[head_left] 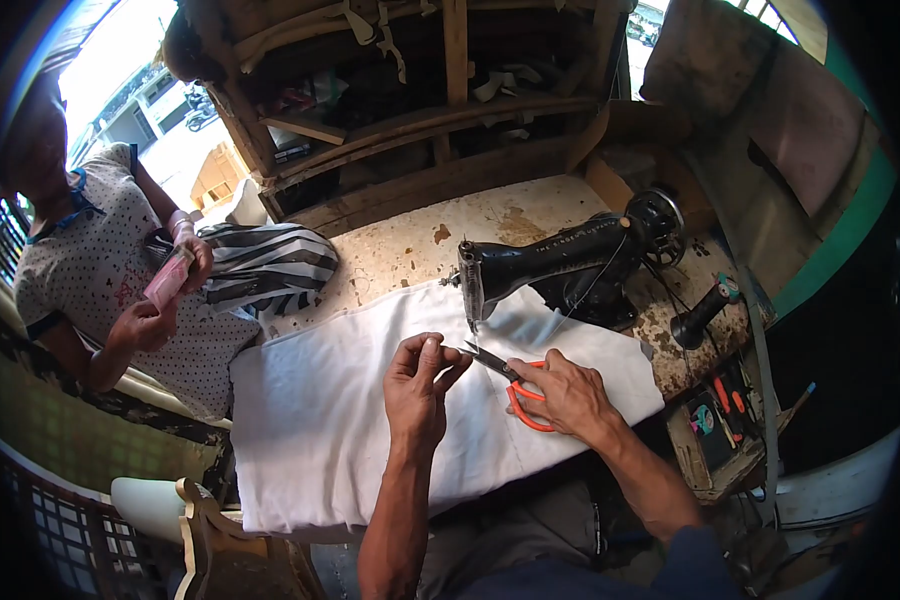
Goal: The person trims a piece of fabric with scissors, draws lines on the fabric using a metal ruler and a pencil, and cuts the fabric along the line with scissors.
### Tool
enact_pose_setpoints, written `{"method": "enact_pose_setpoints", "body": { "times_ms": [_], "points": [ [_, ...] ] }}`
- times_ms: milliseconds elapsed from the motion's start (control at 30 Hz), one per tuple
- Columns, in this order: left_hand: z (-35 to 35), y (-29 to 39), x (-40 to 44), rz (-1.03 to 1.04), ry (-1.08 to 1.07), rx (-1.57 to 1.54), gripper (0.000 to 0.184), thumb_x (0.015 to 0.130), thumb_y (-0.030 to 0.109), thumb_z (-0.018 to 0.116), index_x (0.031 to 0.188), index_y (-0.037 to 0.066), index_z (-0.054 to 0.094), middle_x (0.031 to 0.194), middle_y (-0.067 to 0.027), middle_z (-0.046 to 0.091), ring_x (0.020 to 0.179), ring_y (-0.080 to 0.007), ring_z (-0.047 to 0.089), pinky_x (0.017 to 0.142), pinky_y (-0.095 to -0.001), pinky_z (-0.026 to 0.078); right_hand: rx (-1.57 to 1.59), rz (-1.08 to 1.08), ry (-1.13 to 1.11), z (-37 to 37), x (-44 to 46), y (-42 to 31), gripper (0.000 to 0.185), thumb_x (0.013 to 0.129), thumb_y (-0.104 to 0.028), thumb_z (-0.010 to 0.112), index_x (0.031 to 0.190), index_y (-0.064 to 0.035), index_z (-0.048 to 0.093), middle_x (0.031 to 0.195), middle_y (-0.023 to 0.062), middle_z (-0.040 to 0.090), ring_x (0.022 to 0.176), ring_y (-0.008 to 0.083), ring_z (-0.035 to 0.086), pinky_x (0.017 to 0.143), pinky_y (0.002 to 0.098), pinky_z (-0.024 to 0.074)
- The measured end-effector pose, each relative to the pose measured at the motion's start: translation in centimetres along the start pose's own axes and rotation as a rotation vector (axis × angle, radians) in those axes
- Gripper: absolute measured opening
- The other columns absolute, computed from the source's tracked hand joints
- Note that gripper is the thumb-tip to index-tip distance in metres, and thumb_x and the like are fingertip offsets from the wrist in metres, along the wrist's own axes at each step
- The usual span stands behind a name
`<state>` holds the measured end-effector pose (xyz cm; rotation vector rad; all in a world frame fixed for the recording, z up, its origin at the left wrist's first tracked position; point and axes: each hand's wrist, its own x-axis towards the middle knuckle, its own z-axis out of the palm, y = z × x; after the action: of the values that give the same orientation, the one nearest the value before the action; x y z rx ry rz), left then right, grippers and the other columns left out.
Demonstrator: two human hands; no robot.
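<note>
My right hand (570, 398) grips a pair of scissors (532, 408) with orange handles and dark blades. The blade tips point left, close to the fingertips of my left hand (420, 378). Thumb and forefinger of that hand are pinched on what looks like a thin thread, just below the needle area of a black sewing machine (550, 255). White cloth (320, 420) lies spread under both hands and reaches beneath the machine's needle end. The exact ends of the thread are too fine to make out.
At the left stands a person in a dotted shirt (110, 235), holding pinkish paper (168, 280). Striped fabric (270, 265) lies on the worn tabletop (400, 240). Wooden shelves (440, 110) rise behind. A thread spool (705, 312) and an open drawer (705, 440) with tools are at right.
</note>
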<state>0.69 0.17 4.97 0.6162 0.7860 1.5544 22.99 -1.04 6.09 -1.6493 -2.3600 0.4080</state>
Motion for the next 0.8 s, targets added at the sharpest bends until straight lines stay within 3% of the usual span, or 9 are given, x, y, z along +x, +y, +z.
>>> {"method": "enact_pose_setpoints", "body": {
  "times_ms": [233, 367, 567, 600, 633, 700, 733, 800],
  "points": [
    [-0.1, 0.6, -0.4, 0.001, 0.003, 0.015, 0.015, 0.104, 0.016, 0.062, 0.11, 0.003, 0.062, 0.087, -0.0072, 0.069, 0.082, -0.0188, 0.071, 0.086, -0.0426, 0.063, -0.008, 0.04, -0.023, 0.2, -1.1, 0.5, 0.056, 0.086, -0.046, 0.077, 0.136, -0.0231, 0.064, 0.094, 0.0126, 0.061, 0.082, 0.0317, 0.068, 0.074, 0.0452, 0.0551],
    [-1.0, 0.9, -0.6, 0.005, 0.027, 0.066, 0.02, 0.103, 0.019, 0.065, 0.112, 0.001, 0.064, 0.089, -0.0086, 0.069, 0.076, -0.0184, 0.069, 0.078, -0.0369, 0.062, 0.028, 0.053, 0.01, -1.2, -3.9, 0.9, 0.059, 0.085, -0.048, 0.078, 0.137, -0.0228, 0.064, 0.093, 0.011, 0.062, 0.083, 0.0308, 0.069, 0.074, 0.0451, 0.0553],
    [-2.8, 0.7, -1.6, -0.083, 0.057, 0.169, 0.024, 0.103, 0.022, 0.065, 0.115, 0.002, 0.063, 0.088, -0.0054, 0.067, 0.068, -0.0138, 0.063, 0.07, -0.0321, 0.058, 0.227, 0.145, -0.15, -6.4, -12.4, 5.0, 0.089, 0.075, -0.049, 0.088, 0.151, -0.0183, 0.052, 0.093, 0.0127, 0.062, 0.078, 0.0285, 0.064, 0.072, 0.0404, 0.0509],
    [-2.9, 0.5, -1.6, -0.087, 0.064, 0.18, 0.024, 0.103, 0.022, 0.065, 0.116, 0.003, 0.062, 0.088, -0.0051, 0.067, 0.067, -0.0135, 0.063, 0.069, -0.0319, 0.058, 0.327, 0.268, -0.243, -7.6, -14.0, 5.0, 0.092, 0.079, -0.046, 0.087, 0.154, -0.0131, 0.046, 0.094, 0.0123, 0.062, 0.079, 0.024, 0.064, 0.071, 0.0377, 0.0512],
    [-3.0, 0.3, -1.6, -0.091, 0.071, 0.191, 0.023, 0.103, 0.022, 0.065, 0.116, 0.003, 0.062, 0.088, -0.0049, 0.067, 0.067, -0.0131, 0.063, 0.069, -0.0317, 0.058, 0.328, 0.274, -0.24, -8.0, -16.1, 5.8, 0.092, 0.079, -0.046, 0.087, 0.154, -0.0131, 0.046, 0.094, 0.0123, 0.062, 0.079, 0.024, 0.064, 0.071, 0.0377, 0.0512],
    [-3.1, 0.0, -1.6, -0.111, 0.081, 0.212, 0.023, 0.103, 0.022, 0.065, 0.117, 0.003, 0.062, 0.088, -0.0043, 0.067, 0.067, -0.0126, 0.062, 0.069, -0.0313, 0.058, 0.734, 0.45, -0.225, -8.0, -21.2, 8.0, 0.085, 0.085, -0.037, 0.084, 0.153, -0.007, 0.045, 0.093, 0.0118, 0.063, 0.081, 0.0198, 0.064, 0.074, 0.0364, 0.0514],
    [-3.2, -0.2, -1.6, -0.109, 0.091, 0.22, 0.025, 0.103, 0.023, 0.065, 0.116, 0.002, 0.063, 0.089, -0.0053, 0.067, 0.067, -0.0136, 0.063, 0.068, -0.0309, 0.058, 0.736, 0.46, -0.221, -8.3, -23.2, 8.5, 0.085, 0.085, -0.037, 0.084, 0.153, -0.007, 0.045, 0.093, 0.0118, 0.063, 0.081, 0.0198, 0.064, 0.074, 0.0364, 0.0514],
    [-3.2, -0.5, -1.6, -0.111, 0.1, 0.231, 0.026, 0.103, 0.024, 0.066, 0.116, 0.002, 0.064, 0.09, -0.0062, 0.067, 0.066, -0.0143, 0.063, 0.068, -0.0307, 0.057, 1.048, 0.481, -0.007, -8.6, -27.2, 9.0, 0.072, 0.093, -0.036, 0.076, 0.149, -0.0009, 0.047, 0.088, 0.0099, 0.063, 0.08, 0.0166, 0.063, 0.07, 0.0331, 0.0515]
  ]
}}
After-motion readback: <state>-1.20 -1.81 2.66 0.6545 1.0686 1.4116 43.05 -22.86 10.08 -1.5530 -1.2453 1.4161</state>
